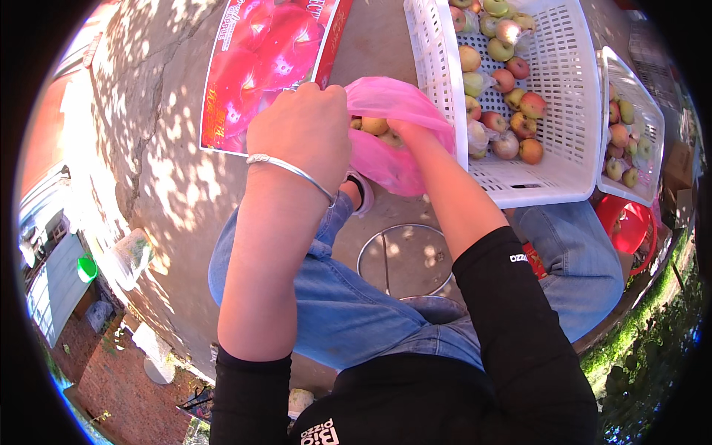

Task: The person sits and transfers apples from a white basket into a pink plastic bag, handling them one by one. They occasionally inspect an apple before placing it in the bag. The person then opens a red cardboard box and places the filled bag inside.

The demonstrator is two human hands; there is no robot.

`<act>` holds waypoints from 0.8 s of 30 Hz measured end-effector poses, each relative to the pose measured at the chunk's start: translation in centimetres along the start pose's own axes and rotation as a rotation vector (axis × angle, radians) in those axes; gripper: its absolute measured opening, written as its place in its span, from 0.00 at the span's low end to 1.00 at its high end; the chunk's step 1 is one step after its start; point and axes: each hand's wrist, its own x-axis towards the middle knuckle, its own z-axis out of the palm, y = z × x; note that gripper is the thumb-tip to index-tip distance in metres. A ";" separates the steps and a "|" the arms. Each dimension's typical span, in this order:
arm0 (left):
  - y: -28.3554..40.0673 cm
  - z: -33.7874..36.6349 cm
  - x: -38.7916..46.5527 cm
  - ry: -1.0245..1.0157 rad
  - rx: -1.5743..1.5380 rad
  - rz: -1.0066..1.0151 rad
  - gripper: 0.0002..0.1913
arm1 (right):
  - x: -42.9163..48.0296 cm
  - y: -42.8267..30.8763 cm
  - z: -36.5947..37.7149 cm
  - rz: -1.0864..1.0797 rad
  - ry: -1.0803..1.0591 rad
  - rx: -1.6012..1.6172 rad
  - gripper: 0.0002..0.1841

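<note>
A pink plastic bag (389, 94) hangs open between my hands, with several yellowish apples (374, 125) inside. My left hand (303, 130), a silver bangle on its wrist, is closed on the bag's left edge. My right hand (401, 129) reaches into the bag's mouth beside the apples; its fingers are mostly hidden, so what it holds cannot be told. Right of the bag stands a white plastic crate (562, 178) with red, yellow and green apples (533, 105), some in clear film. A cardboard box printed with red apples (267, 50) lies at the upper left, partly behind my left hand.
A second white crate (628, 192) of apples stands farther right, above a red bucket (626, 225). A round metal frame (362, 245) is on the ground between my knees. A whitish container (130, 258) lies to the left on the concrete.
</note>
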 end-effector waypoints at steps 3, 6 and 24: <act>-0.1 -0.6 0.0 -0.057 0.017 -0.041 0.09 | -1.2 0.4 -0.7 -0.062 -0.031 0.346 0.17; -0.9 0.2 0.3 -0.074 0.019 -0.064 0.10 | -6.4 -1.4 -5.3 -0.115 -0.297 0.848 0.16; -2.4 -1.2 -0.6 -0.092 0.016 -0.123 0.13 | -12.9 0.1 -8.6 -0.400 0.677 -0.515 0.22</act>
